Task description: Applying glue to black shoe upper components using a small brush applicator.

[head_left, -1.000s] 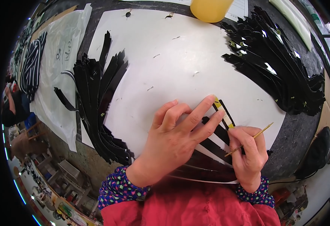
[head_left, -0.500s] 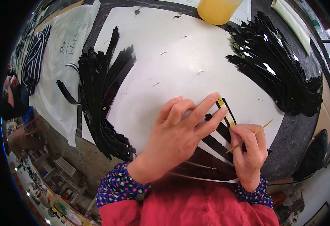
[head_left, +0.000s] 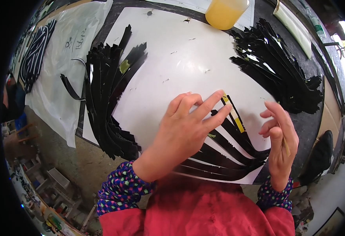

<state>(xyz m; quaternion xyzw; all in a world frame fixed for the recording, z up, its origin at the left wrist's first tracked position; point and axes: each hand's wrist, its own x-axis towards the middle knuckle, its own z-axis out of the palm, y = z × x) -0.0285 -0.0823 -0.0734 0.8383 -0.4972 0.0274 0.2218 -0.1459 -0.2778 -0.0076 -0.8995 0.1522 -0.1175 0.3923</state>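
My left hand point(head_left: 184, 129) lies spread over the white board, its fingertips pressing on the upper end of a black strip point(head_left: 241, 137). Yellow and whitish marking point(head_left: 234, 113) runs along that strip's end. More black strips point(head_left: 231, 147) fan out below it, partly hidden under my left hand, their right ends bunched together. To the right, my right hand point(head_left: 282, 145) is lifted off the strips. It is curled around a thin yellowish stick point(head_left: 286, 147), most of which its fingers hide.
A bundle of black strips point(head_left: 99, 90) lies at the left of the white board point(head_left: 176, 74), another bundle point(head_left: 278, 67) at the far right. A container of amber liquid point(head_left: 225, 13) stands at the back. A plastic bag point(head_left: 62, 74) and striped cords point(head_left: 38, 55) lie at far left.
My right hand has let go of the marked strip's lower part and moved right and up, keeping the stick. My left fingers stay on the strip. The view has shifted slightly.
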